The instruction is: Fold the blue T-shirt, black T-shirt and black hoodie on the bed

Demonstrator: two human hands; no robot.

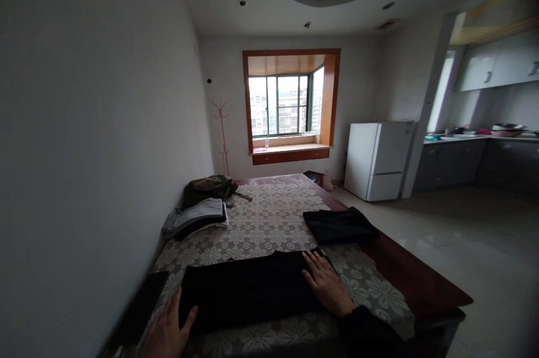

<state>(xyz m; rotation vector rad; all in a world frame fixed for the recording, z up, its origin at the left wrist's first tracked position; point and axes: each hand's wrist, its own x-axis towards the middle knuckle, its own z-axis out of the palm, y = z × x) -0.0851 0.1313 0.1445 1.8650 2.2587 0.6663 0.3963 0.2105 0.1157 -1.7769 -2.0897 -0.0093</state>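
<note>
A black garment, folded into a long flat strip, lies across the flower-patterned tablecloth in front of me. At its left end rests my left hand, thumb and fingers spread apart along the edge. My right hand lies flat on the right end, fingers stretched out and pressing on the cloth. Beyond my right hand sits another folded black garment near the table's right side. Which kind of clothing either one is, I cannot tell.
Folded grey and black clothes are stacked at the left by the wall, with a dark green bag behind them. The table's dark red wooden edge shows on the right. Farther off stand a white fridge and a pink coat rack.
</note>
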